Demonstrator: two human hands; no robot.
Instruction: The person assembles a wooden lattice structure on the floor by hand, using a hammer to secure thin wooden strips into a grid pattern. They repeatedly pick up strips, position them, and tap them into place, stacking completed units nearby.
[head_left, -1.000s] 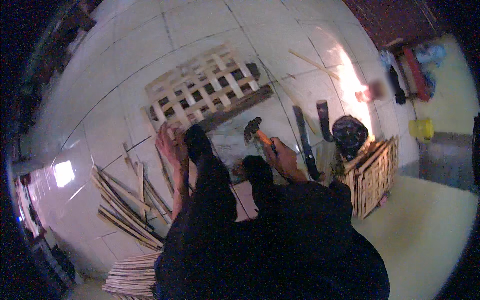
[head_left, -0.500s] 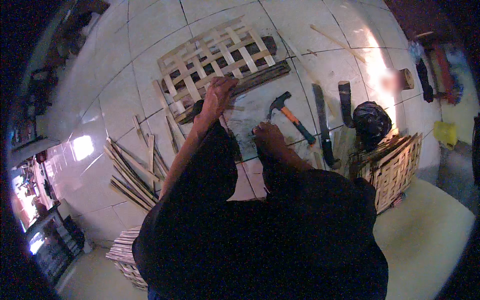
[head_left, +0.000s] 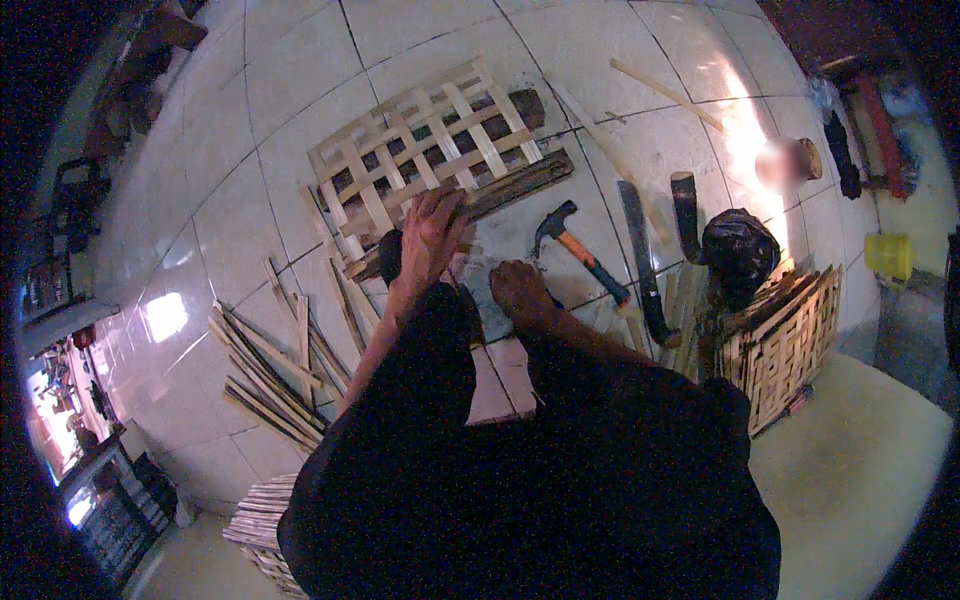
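Note:
A woven panel of pale wooden slats [head_left: 455, 107] lies on the tiled floor in front of me, with dark pieces beneath it. My left hand [head_left: 432, 235] rests at its near edge, fingers stretched out beside a bundle of dark-edged strips [head_left: 525, 187]. To its right, low over the floor, my right hand [head_left: 522, 291] is closed; whatever it may hold is hidden. A claw hammer with an orange and dark handle [head_left: 580, 255] lies just beyond my right hand, apart from it.
Loose slats [head_left: 265, 365] lie at left. A long dark blade [head_left: 640, 250], a dark curved piece [head_left: 686, 215] and a black plastic bundle [head_left: 740, 248] are at right. Stacked woven panels [head_left: 790, 340] stand near right; another stack [head_left: 262, 515] is near left.
My left hand has shifted slightly down, its fingers now more spread. My right hand has moved a little left and down, away from the hammer. The view has shifted slightly.

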